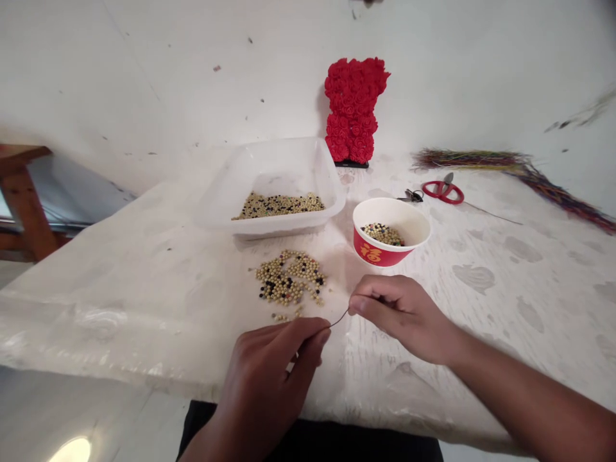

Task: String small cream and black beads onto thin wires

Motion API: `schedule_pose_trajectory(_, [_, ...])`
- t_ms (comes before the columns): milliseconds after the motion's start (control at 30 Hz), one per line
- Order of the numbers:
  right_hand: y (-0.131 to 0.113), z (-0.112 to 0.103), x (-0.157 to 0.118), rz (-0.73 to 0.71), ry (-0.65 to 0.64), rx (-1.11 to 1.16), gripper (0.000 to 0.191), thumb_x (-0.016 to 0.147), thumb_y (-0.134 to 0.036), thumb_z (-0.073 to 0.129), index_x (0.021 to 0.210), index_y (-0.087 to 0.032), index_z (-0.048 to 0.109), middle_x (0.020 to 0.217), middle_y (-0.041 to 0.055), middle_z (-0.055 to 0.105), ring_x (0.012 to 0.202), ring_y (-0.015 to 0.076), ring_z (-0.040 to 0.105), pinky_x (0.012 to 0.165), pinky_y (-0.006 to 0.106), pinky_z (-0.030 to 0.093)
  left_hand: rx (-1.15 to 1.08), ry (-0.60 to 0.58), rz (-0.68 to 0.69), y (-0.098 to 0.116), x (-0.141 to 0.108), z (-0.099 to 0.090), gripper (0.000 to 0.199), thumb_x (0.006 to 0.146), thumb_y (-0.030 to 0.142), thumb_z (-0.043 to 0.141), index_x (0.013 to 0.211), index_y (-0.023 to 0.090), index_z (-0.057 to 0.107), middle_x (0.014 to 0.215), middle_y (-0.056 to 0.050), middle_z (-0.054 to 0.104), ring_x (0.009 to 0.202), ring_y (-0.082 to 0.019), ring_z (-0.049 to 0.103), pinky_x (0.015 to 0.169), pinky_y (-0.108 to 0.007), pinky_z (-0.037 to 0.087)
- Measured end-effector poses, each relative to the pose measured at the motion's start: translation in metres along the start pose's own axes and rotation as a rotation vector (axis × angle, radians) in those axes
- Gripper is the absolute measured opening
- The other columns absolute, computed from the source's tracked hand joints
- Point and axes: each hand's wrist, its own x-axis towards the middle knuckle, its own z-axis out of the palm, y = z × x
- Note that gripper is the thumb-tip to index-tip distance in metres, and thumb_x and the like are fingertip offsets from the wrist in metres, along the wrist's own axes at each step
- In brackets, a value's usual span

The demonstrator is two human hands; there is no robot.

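Note:
A thin dark cord (pixel 339 318) stretches in a slight curve between my two hands, above the near part of the table. My left hand (pixel 276 366) pinches one end of it between thumb and fingertips. The other end is pinched by my right hand (pixel 402 314), a little higher and to the right. Just beyond my left hand lies a loose pile of small beads (pixel 289 279), mostly cream with some black and a few reddish ones. A red and white paper bowl (pixel 385 253) with similar beads inside stands beyond my right hand.
A translucent plastic tub (pixel 283 226) holding many beads stands behind the pile. A red rose figure (pixel 353 109) is against the wall. Red-handled scissors (pixel 443 191), a small dark metal item (pixel 411 196) and bundles of coloured wire-like strands (pixel 471 159) lie at the back right.

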Motion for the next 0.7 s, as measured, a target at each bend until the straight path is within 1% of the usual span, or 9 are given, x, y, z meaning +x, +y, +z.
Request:
schedule_pose_trajectory(100, [0.000, 0.000, 0.000, -0.016, 0.054, 0.003, 0.031, 0.096, -0.040, 0.059, 0.074, -0.017, 0.059, 0.053, -0.0074, 0.040, 0.047, 0.0066, 0.033, 0.048, 0.024, 0.028, 0.003, -0.014, -0.039, 0.003, -0.002, -0.004, 0.011, 0.092, 0.016, 0.061, 0.098, 0.025, 0.065, 0.061, 0.012, 0.064, 0.051, -0.004, 0.061, 0.056, -0.014, 0.046])
schedule_pose_trajectory(200, [0.004, -0.001, 0.000, -0.028, 0.123, 0.039, 0.033, 0.097, -0.043, 0.057, 0.075, -0.018, 0.060, 0.050, -0.0079, 0.039, 0.046, 0.0075, 0.033, 0.051, 0.026, 0.030, 0.016, -0.017, -0.107, -0.001, 0.000, -0.015, 0.008, 0.094, 0.019, 0.058, 0.095, 0.024, 0.065, 0.060, 0.011, 0.065, 0.051, -0.005, 0.062, 0.056, -0.015, 0.048])
schedule_pose_trajectory(267, [0.008, -0.001, 0.000, -0.026, 0.173, 0.067, 0.035, 0.097, -0.045, 0.057, 0.074, -0.019, 0.059, 0.049, -0.0081, 0.038, 0.046, 0.0081, 0.033, 0.053, 0.028, 0.031, 0.066, 0.013, -0.160, -0.013, 0.005, -0.025, 0.008, 0.094, 0.023, 0.058, 0.093, 0.024, 0.066, 0.060, 0.009, 0.066, 0.053, -0.007, 0.063, 0.056, -0.017, 0.049])
schedule_pose_trajectory(333, [0.012, -0.001, 0.001, -0.023, 0.209, 0.089, 0.036, 0.096, -0.046, 0.058, 0.072, -0.019, 0.058, 0.049, -0.0080, 0.037, 0.047, 0.0087, 0.033, 0.054, 0.029, 0.031, 0.157, 0.069, -0.196, -0.032, 0.014, -0.033, 0.009, 0.093, 0.026, 0.059, 0.093, 0.023, 0.067, 0.064, 0.007, 0.068, 0.056, -0.009, 0.064, 0.056, -0.019, 0.049])
schedule_pose_trajectory(400, [0.014, -0.001, 0.002, -0.020, 0.231, 0.111, 0.037, 0.096, -0.047, 0.059, 0.072, -0.020, 0.057, 0.049, -0.0080, 0.037, 0.048, 0.0088, 0.033, 0.055, 0.029, 0.031, 0.249, 0.001, -0.232, -0.053, 0.025, -0.039, 0.012, 0.092, 0.030, 0.060, 0.096, 0.023, 0.069, 0.078, 0.003, 0.072, 0.062, -0.011, 0.064, 0.061, -0.023, 0.049])
schedule_pose_trajectory(467, [0.015, -0.001, 0.002, -0.002, 0.240, 0.137, 0.036, 0.096, -0.048, 0.059, 0.073, -0.020, 0.058, 0.050, -0.0084, 0.036, 0.049, 0.0084, 0.032, 0.056, 0.029, 0.031, 0.293, -0.113, -0.186, -0.070, 0.035, -0.043, 0.019, 0.094, 0.032, 0.056, 0.104, 0.022, 0.070, 0.091, -0.002, 0.071, 0.071, -0.014, 0.064, 0.067, -0.027, 0.049])
schedule_pose_trajectory(500, [0.015, -0.002, 0.001, 0.012, 0.240, 0.149, 0.035, 0.096, -0.048, 0.059, 0.074, -0.020, 0.058, 0.050, -0.0087, 0.035, 0.048, 0.0083, 0.031, 0.056, 0.029, 0.032, 0.318, -0.169, -0.161, -0.076, 0.040, -0.044, 0.021, 0.094, 0.032, 0.056, 0.106, 0.023, 0.070, 0.094, -0.002, 0.070, 0.075, -0.015, 0.064, 0.069, -0.028, 0.049])
schedule_pose_trajectory(600, [0.015, -0.002, 0.001, 0.029, 0.231, 0.155, 0.035, 0.096, -0.048, 0.058, 0.076, -0.020, 0.058, 0.050, -0.0088, 0.034, 0.049, 0.0083, 0.030, 0.058, 0.030, 0.034, 0.385, -0.302, -0.065, -0.082, 0.049, -0.046, 0.021, 0.095, 0.029, 0.053, 0.106, 0.024, 0.071, 0.097, -0.003, 0.067, 0.085, -0.017, 0.063, 0.071, -0.028, 0.047])
schedule_pose_trajectory(700, [0.016, -0.002, 0.000, 0.011, 0.219, 0.120, 0.035, 0.097, -0.048, 0.058, 0.074, -0.020, 0.058, 0.050, -0.0084, 0.035, 0.050, 0.0087, 0.031, 0.062, 0.031, 0.036, 0.434, -0.375, 0.003, -0.080, 0.055, -0.046, 0.019, 0.095, 0.028, 0.053, 0.102, 0.025, 0.071, 0.097, -0.003, 0.066, 0.091, -0.019, 0.063, 0.073, -0.029, 0.047])
